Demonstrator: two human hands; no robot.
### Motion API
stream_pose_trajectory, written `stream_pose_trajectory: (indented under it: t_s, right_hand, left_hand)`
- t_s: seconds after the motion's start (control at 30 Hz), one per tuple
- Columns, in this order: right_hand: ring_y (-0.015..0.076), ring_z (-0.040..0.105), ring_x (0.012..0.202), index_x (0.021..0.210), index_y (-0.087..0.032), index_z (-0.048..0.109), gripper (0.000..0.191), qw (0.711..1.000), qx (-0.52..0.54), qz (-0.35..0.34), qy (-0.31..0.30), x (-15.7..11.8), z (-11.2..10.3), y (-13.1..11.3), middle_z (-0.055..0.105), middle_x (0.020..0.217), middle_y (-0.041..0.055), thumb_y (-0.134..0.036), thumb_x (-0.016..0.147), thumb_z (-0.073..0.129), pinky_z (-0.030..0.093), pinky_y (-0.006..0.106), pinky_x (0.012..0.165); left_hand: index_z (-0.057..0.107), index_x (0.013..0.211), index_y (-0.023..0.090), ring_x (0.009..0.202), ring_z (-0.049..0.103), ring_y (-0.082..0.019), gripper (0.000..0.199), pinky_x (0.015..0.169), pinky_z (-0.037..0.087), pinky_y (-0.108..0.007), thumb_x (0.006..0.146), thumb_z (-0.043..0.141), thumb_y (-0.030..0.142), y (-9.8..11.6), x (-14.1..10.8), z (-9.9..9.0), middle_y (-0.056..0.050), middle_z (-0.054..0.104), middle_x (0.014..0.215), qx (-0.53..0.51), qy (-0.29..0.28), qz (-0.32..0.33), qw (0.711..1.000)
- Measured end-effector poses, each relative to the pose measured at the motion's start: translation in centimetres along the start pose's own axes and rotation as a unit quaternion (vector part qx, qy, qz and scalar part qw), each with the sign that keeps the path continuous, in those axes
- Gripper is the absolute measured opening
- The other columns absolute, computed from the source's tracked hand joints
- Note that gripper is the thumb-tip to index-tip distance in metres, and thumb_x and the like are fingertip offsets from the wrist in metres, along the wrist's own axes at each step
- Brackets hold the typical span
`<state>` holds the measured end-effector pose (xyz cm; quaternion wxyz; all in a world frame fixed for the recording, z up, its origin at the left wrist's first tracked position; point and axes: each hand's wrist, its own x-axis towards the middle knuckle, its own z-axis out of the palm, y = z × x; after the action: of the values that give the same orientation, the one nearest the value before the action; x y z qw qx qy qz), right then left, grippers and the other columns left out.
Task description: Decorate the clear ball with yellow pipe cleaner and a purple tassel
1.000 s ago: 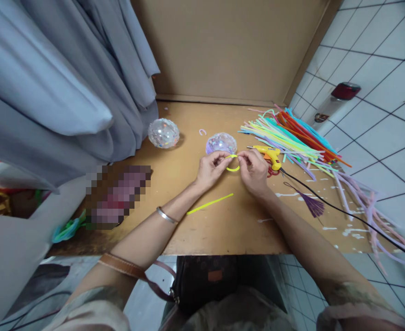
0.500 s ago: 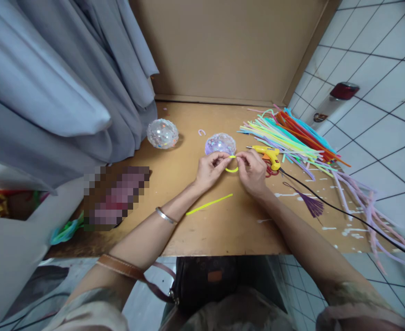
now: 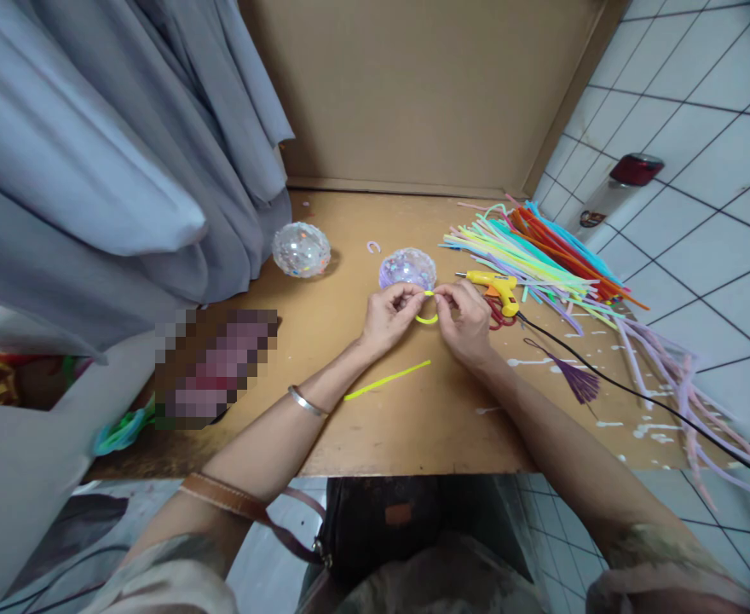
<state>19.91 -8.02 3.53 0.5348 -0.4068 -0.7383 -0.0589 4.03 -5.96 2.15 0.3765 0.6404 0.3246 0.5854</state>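
Observation:
Between both hands is a bent yellow pipe cleaner [image 3: 427,321], curved into a loop. My left hand [image 3: 389,317] pinches one side of it and my right hand [image 3: 465,321] pinches the other, the fingertips close together. Just beyond them sits a clear ball with a purple tint [image 3: 408,266], partly hidden by the fingers. A straight yellow pipe cleaner [image 3: 388,380] lies on the table nearer to me. To the right of my right hand rest a yellow glue gun [image 3: 499,286] and red-handled scissors [image 3: 501,317], partly covered by the gun.
Another clear ball [image 3: 302,250] stands at the back left, and a small pale curved piece [image 3: 373,247] lies between the balls. Bundled coloured pipe cleaners [image 3: 534,256] spread over the right side. A purple tassel [image 3: 576,379] lies near the black cord [image 3: 618,381]. A grey curtain [image 3: 222,170] hangs left.
My right hand has shifted slightly left, bringing its fingertips nearer to my left hand's. The yellow loop has moved a little left and down between them.

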Motion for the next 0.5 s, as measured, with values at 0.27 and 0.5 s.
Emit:
stream_pose_trajectory:
  t_s: [0.27, 0.5]
  right_hand:
    - [0.0193, 0.062, 0.071, 0.089, -0.022, 0.065, 0.014, 1.000, -0.003, -0.004, 0.007, 0.02, 0.07, -0.05, 0.068, 0.080, 0.0047, -0.024, 0.098, 0.054, 0.048, 0.033, 0.066]
    - [0.0199, 0.062, 0.072, 0.090, -0.023, 0.066, 0.014, 1.000, 0.005, 0.016, -0.016, 0.03, -0.03, 0.07, 0.068, 0.081, 0.0051, -0.024, 0.097, 0.055, 0.049, 0.034, 0.067]
  left_hand:
    - [0.074, 0.083, 0.015, 0.065, 0.057, -0.010, 0.027, 0.065, 0.047, -0.023, 0.086, 0.074, 0.042, 0.44, -0.02, 0.02, -0.002, 0.070, 0.074, -0.007, 0.009, -0.005, 1.000]
    - [0.074, 0.083, 0.015, 0.063, 0.055, -0.010, 0.028, 0.062, 0.045, -0.022, 0.085, 0.075, 0.043, 0.18, 0.00, 0.10, -0.001, 0.068, 0.071, -0.003, 0.015, -0.010, 1.000]
